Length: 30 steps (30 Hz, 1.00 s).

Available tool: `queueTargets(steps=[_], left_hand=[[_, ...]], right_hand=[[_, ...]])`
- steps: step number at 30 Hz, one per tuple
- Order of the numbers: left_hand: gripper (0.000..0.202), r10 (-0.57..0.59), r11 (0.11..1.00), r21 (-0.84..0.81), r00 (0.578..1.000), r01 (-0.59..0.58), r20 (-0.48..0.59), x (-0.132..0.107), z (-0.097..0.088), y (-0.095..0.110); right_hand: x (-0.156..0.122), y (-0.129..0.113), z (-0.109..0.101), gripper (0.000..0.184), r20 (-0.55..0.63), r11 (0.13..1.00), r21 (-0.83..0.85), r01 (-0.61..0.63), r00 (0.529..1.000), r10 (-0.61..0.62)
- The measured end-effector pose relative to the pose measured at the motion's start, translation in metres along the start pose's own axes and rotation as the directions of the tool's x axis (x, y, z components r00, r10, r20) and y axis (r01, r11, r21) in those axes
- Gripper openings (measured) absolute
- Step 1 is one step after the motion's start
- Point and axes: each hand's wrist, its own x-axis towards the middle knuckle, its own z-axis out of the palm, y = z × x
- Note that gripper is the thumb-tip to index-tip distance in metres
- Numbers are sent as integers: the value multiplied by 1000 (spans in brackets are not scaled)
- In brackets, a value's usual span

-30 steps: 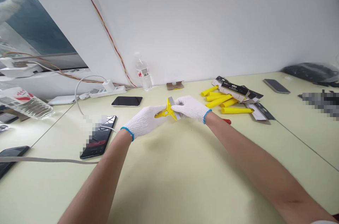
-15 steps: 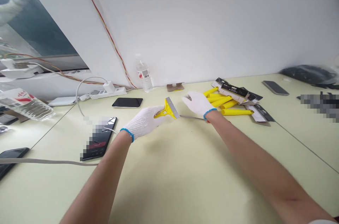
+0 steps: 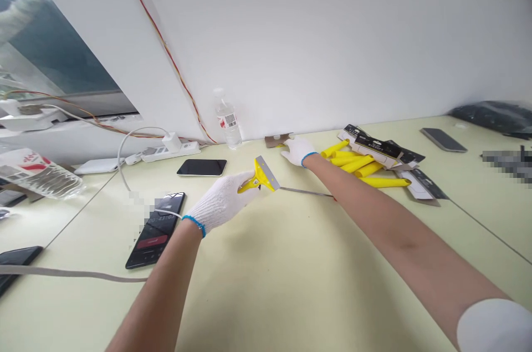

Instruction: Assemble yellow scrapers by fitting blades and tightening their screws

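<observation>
Both my hands wear white knit gloves. My left hand is closed round the yellow scraper head, whose grey metal blade points up and right, held just above the pale table. My right hand reaches far back to a small brown cardboard piece by the wall; its fingers lie on or at that piece and I cannot make out their grip. A thin metal rod lies on the table under my right forearm. Yellow handles lie in a pile to the right.
Black-and-white packaging cards lie over the yellow handles. A water bottle stands at the wall. A power strip with cables, a phone face down, another phone at left, and a phone at far right.
My right hand let go of the scraper blade and moved back and away to the cardboard piece by the wall. My left hand kept the scraper head and raised it slightly.
</observation>
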Motion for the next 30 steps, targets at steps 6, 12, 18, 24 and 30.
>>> queueTargets(steps=[6,12,18,24,30], left_hand=[[35,-15,1000,4,1000,15,11,2,0,-3],[37,-15,1000,-11,1000,15,12,3,-1,-3],[39,-41,999,-17,999,41,-6,-2,-4,0],[39,-76,996,-40,997,76,-11,-10,-10,5],[33,-112,993,-30,994,112,4,4,1,-2]], right_hand=[[17,5,7,57,36,997,-70,-19,999,22],[36,5,2,58,86,991,-135,15,996,-3],[58,8,-10,60,139,978,-189,88,988,-62],[49,8,-7,46,141,970,-202,138,984,-111],[30,17,-13,41,98,981,-190,45,995,-27]])
